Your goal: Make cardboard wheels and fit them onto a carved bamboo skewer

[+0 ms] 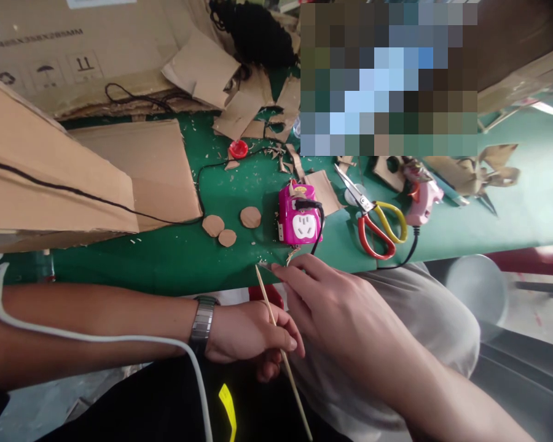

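Observation:
My left hand [242, 330], with a metal watch [203, 322] on its wrist, grips a thin pointed wooden stick [292, 379] between thumb and fingers. The stick slants, its pointed end up near the table edge and its lower end over my lap. Close to that point, my right hand [334, 301] is closed, fingertips pinching what looks like a thin grey blade [265, 266]; most of it is hidden by the fingers. Just beyond the hands, a pink power socket [305, 228] with a black plug stands on the green table [184, 261].
Three cardboard discs [250, 217] lie left of the socket. Scissors [373, 218] and a pink glue gun [421, 199] lie to its right. A red cap [238, 149] and cardboard scraps [237, 115] are farther back. Large cardboard pieces [96, 162] fill the left. A white cable [96, 337] crosses my left forearm.

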